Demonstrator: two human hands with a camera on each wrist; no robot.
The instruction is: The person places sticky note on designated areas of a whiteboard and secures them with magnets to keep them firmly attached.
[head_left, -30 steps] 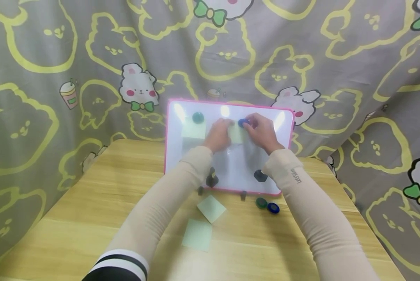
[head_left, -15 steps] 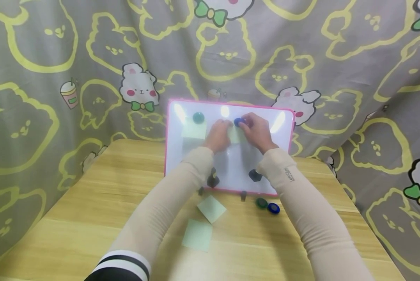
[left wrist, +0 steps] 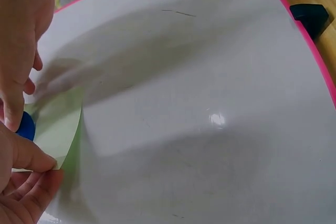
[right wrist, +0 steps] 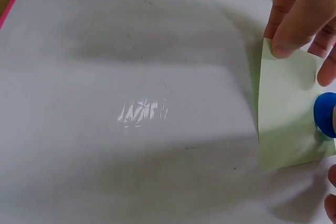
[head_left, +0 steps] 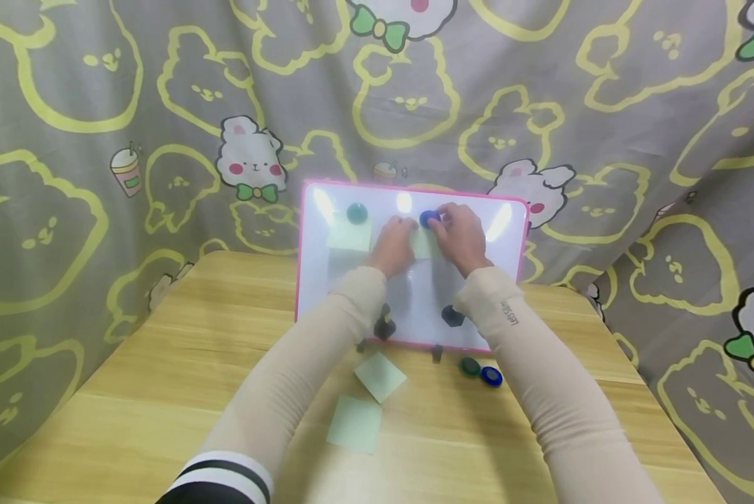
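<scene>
A pale green sticky note (head_left: pixel 422 245) lies against a pink-framed whiteboard (head_left: pixel 417 297). My left hand (head_left: pixel 393 248) pinches one corner of the note between thumb and fingers, as the left wrist view shows. The note's lower edge stands slightly off the board there. My right hand (head_left: pixel 463 238) holds a round blue magnet (head_left: pixel 428 218) by its rim, and the right wrist view has the blue magnet (right wrist: pixel 323 114) over the note near its upper edge. On the board's left, a green magnet (head_left: pixel 356 213) sits at the top of another note (head_left: pixel 348 236).
Two loose green notes, one (head_left: pixel 379 376) turned askew and another (head_left: pixel 355 423) nearer me, lie on the wooden table (head_left: pixel 181 336). A green magnet (head_left: pixel 470 366) and a blue magnet (head_left: pixel 491 376) lie by the board's lower right. A patterned curtain (head_left: pixel 301 91) hangs behind.
Over the last second my right hand has shifted a little left, carrying the blue magnet over the note's top edge. My left hand has stayed almost in place on the note.
</scene>
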